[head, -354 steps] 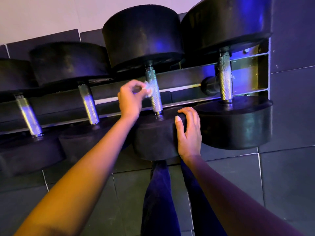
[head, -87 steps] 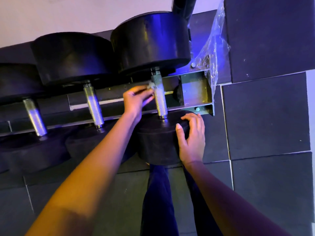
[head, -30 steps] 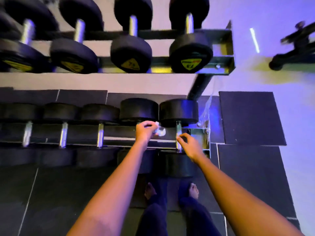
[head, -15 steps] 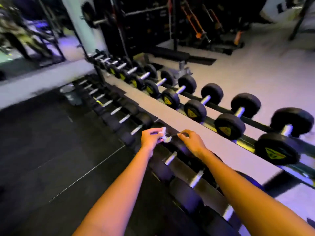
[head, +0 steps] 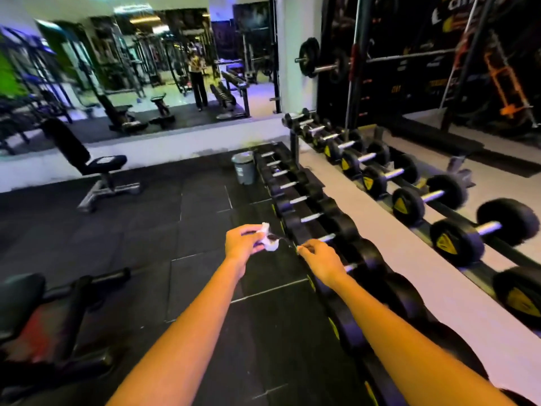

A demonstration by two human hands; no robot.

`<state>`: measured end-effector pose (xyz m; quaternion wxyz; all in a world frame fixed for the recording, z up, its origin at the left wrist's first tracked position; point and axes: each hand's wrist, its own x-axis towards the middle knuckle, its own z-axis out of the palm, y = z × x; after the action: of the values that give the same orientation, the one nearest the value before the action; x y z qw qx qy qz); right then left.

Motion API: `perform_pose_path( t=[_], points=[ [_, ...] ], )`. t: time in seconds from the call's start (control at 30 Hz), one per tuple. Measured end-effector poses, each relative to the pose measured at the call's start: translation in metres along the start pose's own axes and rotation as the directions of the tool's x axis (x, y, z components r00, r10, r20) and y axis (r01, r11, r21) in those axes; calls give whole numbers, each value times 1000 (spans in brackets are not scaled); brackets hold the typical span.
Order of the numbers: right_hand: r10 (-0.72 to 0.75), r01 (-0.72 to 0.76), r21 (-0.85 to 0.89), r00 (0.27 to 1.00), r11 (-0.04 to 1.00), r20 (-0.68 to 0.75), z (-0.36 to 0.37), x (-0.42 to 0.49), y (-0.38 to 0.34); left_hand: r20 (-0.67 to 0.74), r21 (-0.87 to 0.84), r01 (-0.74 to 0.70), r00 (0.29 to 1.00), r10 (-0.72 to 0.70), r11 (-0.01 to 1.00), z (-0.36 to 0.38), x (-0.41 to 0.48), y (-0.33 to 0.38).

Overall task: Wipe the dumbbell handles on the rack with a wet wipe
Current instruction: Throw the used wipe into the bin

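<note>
Yellow triangular labels (head: 445, 243) mark the end caps of the upper dumbbells (head: 456, 241), but their print is too blurred to read. The large pale lettering on the dark wall banner (head: 468, 4) at top right is cut off and cannot be read either, nor can the small label on the grey bin (head: 244, 171). The left hand (head: 243, 244) pinches a crumpled white wipe (head: 268, 240) between thumb and curled fingers, holding it in the air just left of the rack (head: 292, 230) and clear of any handle. The right hand (head: 320, 262) hovers over the lower row (head: 307, 218) with its fingers curled in and thumb meeting forefinger; whether it grips anything cannot be told. The steel handles (head: 310, 218) of that row run away towards the bin. The floor (head: 190, 218) is black rubber tile with pale seams. A padded bench (head: 87, 162) stands to the left, and behind it a wall mirror (head: 131, 68) reflects machines and a standing person. A loaded barbell (head: 319, 67) hangs beyond the rack.
</note>
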<state>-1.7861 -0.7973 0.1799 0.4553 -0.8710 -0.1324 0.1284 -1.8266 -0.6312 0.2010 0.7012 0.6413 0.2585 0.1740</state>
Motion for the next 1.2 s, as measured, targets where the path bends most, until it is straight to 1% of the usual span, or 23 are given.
perform_pose_path(
  t=[0.1,0.27,0.5,0.63,0.73,0.9,1.0,1.13,1.2],
  points=[
    [5,-5,-3,1000,1000,11,40,65,-39,-21,1,17,1000,-17,1000,-31,73,9],
    [17,-16,-26,1000,1000,16,85,161,-95,-47,17,52,998,-51,998,-67,184,27],
    [19,-18,-47,1000,999,15,136,311,-128,-61,-17,80,995,-81,997,-88,345,27],
    [-17,18,-27,999,999,39,163,430,-150,-66,-44,73,995,-76,996,-91,459,36],
    [-18,20,-37,998,999,58,179,519,-178,-122,-50,61,990,-67,997,-93,545,51],
    [-32,41,-77,993,996,118,212,652,-222,-176,-55,101,978,-110,993,-108,682,70],
    [-24,36,-74,987,997,157,240,728,-238,-181,-59,113,976,-122,992,-121,763,67],
    [1,-4,22,989,1000,148,288,844,-263,-156,-41,97,983,-102,994,-143,888,67],
    [13,-18,33,990,999,139,309,901,-278,-133,-36,89,987,-93,995,-155,948,72]
  ],
)
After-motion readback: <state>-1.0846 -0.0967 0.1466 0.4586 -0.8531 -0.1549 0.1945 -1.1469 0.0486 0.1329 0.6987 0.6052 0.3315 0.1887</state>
